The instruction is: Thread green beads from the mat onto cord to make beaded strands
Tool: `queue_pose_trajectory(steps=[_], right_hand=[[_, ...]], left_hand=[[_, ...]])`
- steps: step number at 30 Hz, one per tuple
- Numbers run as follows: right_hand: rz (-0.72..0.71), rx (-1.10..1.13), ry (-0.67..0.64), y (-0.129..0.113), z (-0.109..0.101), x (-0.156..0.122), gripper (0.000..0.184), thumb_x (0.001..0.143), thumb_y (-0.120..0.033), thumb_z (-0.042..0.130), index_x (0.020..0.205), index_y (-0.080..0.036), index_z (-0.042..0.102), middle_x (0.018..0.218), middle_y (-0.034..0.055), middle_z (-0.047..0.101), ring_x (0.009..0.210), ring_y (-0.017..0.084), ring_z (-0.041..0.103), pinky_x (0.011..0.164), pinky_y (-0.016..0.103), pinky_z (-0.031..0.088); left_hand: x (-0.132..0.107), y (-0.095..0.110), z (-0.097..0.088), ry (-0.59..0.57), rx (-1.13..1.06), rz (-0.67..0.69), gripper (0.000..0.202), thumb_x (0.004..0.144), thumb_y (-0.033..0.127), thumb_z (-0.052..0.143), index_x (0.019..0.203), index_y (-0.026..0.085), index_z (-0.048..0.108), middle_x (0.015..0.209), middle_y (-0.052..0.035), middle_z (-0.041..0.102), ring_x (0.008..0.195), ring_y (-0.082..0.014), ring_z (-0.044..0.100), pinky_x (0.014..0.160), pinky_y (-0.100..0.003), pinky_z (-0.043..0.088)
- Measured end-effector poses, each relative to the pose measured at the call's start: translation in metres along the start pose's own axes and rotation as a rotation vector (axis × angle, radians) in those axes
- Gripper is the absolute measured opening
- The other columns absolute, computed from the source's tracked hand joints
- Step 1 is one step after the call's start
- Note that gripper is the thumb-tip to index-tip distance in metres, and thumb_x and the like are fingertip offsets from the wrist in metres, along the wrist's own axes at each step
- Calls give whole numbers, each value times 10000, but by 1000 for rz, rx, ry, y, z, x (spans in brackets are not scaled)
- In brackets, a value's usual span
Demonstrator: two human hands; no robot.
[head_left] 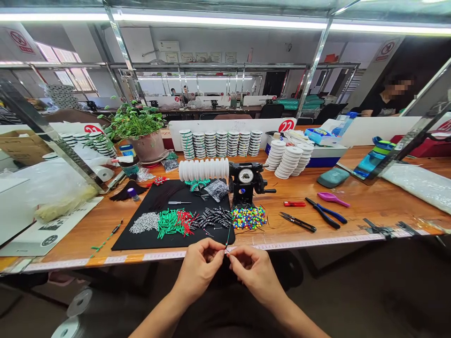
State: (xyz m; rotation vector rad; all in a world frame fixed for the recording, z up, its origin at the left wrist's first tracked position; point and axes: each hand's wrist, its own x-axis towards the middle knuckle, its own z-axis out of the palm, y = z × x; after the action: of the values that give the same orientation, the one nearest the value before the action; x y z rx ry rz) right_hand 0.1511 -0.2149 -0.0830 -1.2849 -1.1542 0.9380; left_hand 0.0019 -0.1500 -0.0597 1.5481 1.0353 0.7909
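The left hand (pixel 199 268) and right hand (pixel 255 276) pinch a thin green string (pixel 228 237) — just below the black mat (pixel 141 241).

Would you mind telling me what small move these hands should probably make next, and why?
Probably slide one of the green tubes from the black mat onto the line, since the left hand and right hand pinch that line beside the mat's edge.

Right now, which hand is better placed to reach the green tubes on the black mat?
Left, probably: while both hands pinch the thin line, the left hand sits closer to the green tubes; the right hand is nearer the coloured beads.
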Motion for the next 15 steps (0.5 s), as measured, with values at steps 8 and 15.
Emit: queue_pose_trajectory(steps=[8, 15], right_hand=[[-78, -93, -20, 0, 0, -1, 202, 882, -320, 628, 788, -168, 722, 639, 21, 647, 529, 139, 543, 498, 227, 405], [52, 14, -111, 5, 4, 8, 369, 918, -497, 620, 881, -140, 704, 547, 5, 601, 427, 108, 488, 416, 196, 359]], left_hand=[[0, 1, -4, -24, -19, 26, 273, 787, 415, 714, 778, 143, 736, 712, -52, 712, 640, -165, 587, 605, -252, 446], [-1, -2, -6, -36, 31, 24, 303, 824, 436, 682, 813, 137, 727, 742, -71, 716, 657, -184, 603, 622, -274, 456]])
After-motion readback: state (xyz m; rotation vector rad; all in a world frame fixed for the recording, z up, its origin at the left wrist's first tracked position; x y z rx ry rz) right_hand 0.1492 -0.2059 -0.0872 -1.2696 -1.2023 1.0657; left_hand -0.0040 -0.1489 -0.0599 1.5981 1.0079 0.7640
